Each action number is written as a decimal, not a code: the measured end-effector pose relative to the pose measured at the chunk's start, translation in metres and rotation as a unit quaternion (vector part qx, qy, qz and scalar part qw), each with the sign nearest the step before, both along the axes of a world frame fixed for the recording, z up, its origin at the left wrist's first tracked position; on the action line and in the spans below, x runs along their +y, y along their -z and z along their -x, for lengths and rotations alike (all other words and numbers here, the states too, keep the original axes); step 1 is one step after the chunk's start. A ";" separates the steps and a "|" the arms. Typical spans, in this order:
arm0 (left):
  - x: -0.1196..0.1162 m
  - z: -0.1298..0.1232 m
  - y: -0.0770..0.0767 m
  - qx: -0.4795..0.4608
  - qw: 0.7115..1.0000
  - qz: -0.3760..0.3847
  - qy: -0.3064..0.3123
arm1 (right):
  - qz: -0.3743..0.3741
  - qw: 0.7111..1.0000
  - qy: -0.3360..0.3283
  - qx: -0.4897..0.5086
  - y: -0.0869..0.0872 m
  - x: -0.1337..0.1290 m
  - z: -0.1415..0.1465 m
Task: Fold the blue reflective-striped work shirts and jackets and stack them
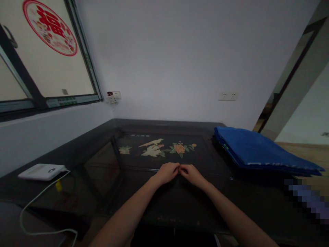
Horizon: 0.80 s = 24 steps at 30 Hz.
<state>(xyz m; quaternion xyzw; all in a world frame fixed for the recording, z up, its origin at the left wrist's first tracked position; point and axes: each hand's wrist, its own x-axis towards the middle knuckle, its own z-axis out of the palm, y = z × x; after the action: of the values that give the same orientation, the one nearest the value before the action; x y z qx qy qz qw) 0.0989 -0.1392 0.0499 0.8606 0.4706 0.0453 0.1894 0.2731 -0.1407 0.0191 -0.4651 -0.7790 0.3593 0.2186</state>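
Note:
My left hand (pixel 168 172) and my right hand (pixel 190 174) rest on the dark glossy table (pixel 185 206), their fingertips meeting in the middle. The fingers of both are curled inward. Whether anything small is between them cannot be made out. Just beyond the hands, the tabletop carries a picture of a bird (pixel 151 143) and a pink flower (pixel 179 148) with leaves.
A folded blue cloth stack (pixel 259 147) lies at the table's right, overhanging its edge. On the left is a white device (pixel 42 172) with a white cable (pixel 38 198) running off the front, near a yellow tag (pixel 59 186). Behind stands a wall with sockets (pixel 228 96).

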 end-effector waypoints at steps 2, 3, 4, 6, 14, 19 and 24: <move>0.000 0.000 -0.001 0.003 1.000 0.000 0.000 | 0.002 1.000 0.001 0.000 0.001 0.000 0.000; 0.000 0.000 -0.002 0.005 1.000 0.002 0.000 | 0.003 1.000 0.001 -0.001 0.002 0.001 0.000; -0.001 0.000 -0.003 0.007 1.000 0.004 0.000 | 0.003 1.000 0.001 -0.003 0.002 0.001 0.000; -0.001 0.000 -0.005 0.009 1.000 0.007 -0.003 | 0.003 1.000 -0.001 -0.006 0.002 0.001 0.000; 0.001 0.003 -0.010 -0.015 0.994 -0.005 -0.107 | -0.015 0.998 -0.018 -0.050 -0.014 -0.010 -0.002; 0.004 0.007 -0.014 -0.026 0.988 -0.002 -0.153 | -0.049 0.992 0.030 -0.117 -0.023 -0.009 -0.040; 0.002 0.005 -0.016 -0.031 0.989 0.007 -0.145 | -0.118 0.953 0.194 -0.200 -0.027 0.010 -0.146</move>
<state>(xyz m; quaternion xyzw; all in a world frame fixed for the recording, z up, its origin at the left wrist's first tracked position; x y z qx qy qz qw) 0.0938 -0.1372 0.0659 0.7799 0.5850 0.0960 0.2009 0.4192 -0.1307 0.0458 -0.6403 -0.7386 0.1151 0.1765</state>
